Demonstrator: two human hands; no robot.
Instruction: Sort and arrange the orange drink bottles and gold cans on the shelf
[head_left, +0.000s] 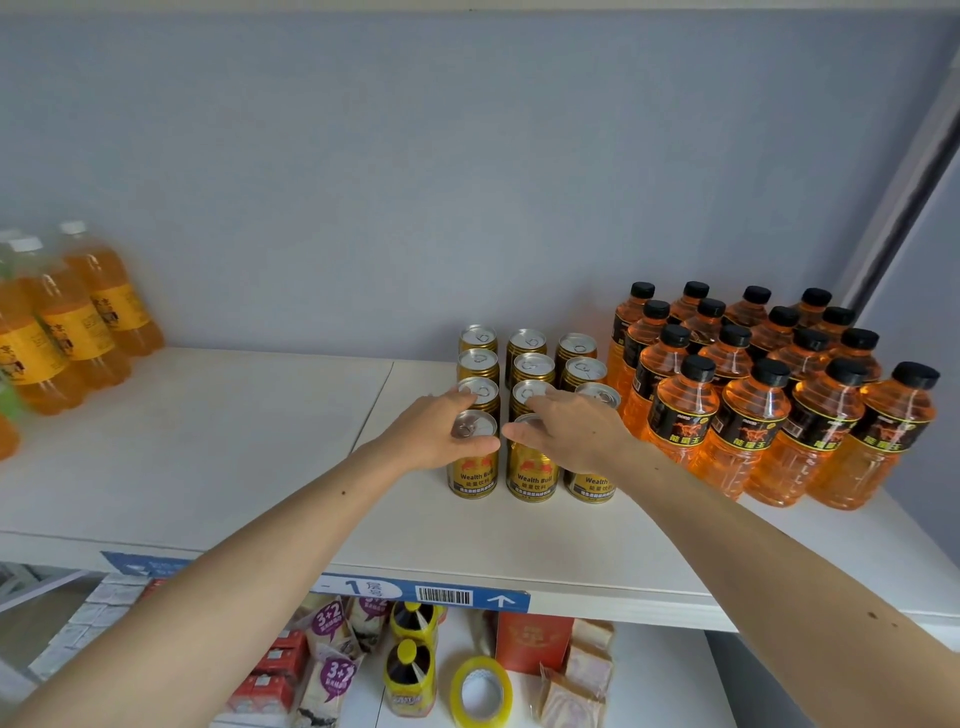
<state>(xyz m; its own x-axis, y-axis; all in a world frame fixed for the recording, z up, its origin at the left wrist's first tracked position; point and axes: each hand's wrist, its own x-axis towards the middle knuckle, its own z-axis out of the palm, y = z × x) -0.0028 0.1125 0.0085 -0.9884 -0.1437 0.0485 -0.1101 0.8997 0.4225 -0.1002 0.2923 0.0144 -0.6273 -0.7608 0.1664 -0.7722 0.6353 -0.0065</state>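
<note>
Head view: front cans gripped by left hand and right hand, fingers curled; rows best kept square to shelf front edge.

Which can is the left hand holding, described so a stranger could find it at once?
On the white shelf, find the block of gold cans left of the black-capped orange bottles. Take its leftmost column and come to the front can. It alone has the left hand curled round its top; the right hand covers the next one.
</note>
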